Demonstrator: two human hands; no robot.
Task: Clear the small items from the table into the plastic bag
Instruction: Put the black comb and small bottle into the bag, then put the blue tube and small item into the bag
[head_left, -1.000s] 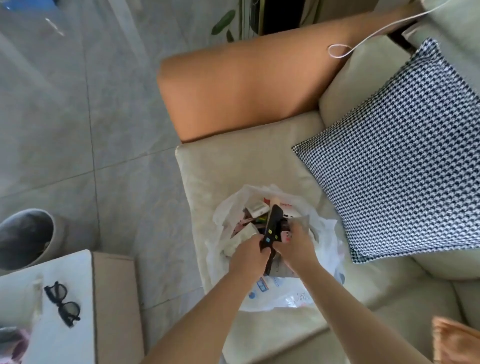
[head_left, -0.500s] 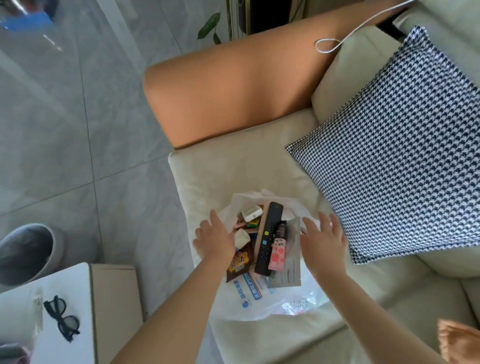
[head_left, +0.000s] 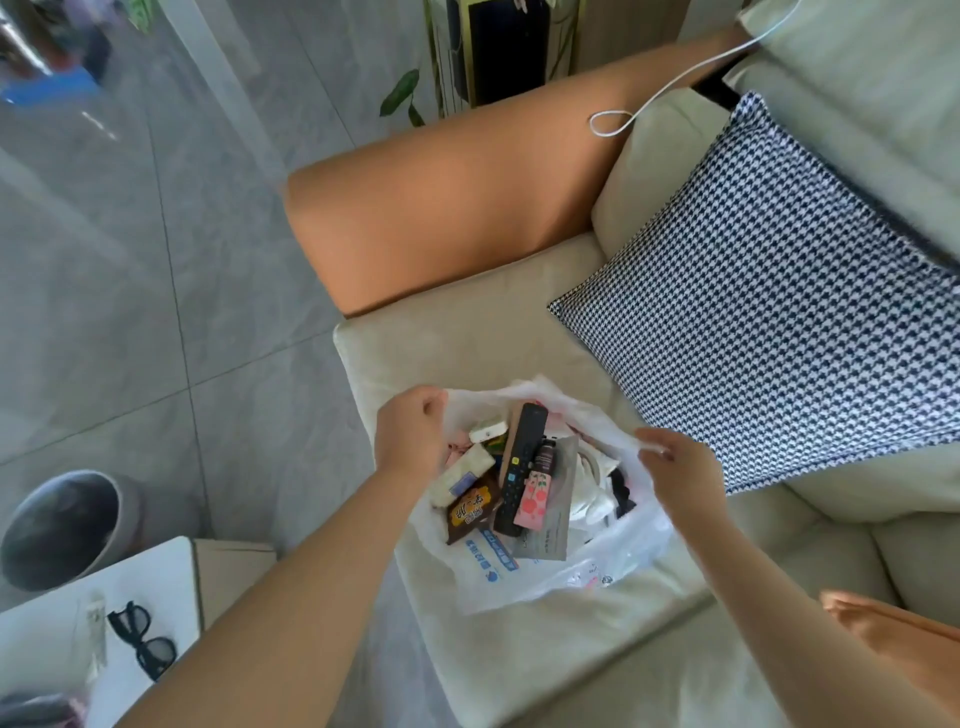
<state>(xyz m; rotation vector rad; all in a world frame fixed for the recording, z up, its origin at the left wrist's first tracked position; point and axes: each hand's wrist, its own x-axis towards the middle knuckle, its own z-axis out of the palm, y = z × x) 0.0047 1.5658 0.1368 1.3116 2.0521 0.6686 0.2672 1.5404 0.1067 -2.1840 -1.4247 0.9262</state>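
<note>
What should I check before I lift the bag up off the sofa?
1. Left hand grips the plastic bag rim: ok.
2. Right hand pinches the other rim: ok.
3. Remote fully inside: not ok, it lies across the open mouth.
4. Snack packet tucked in: cannot tell.
5. Table cleared: not ok, the sunglasses lie there.

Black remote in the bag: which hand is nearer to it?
Left. The left hand grips the plastic bag rim just left of the black remote; the right hand pinches the opposite rim, farther away.
</note>
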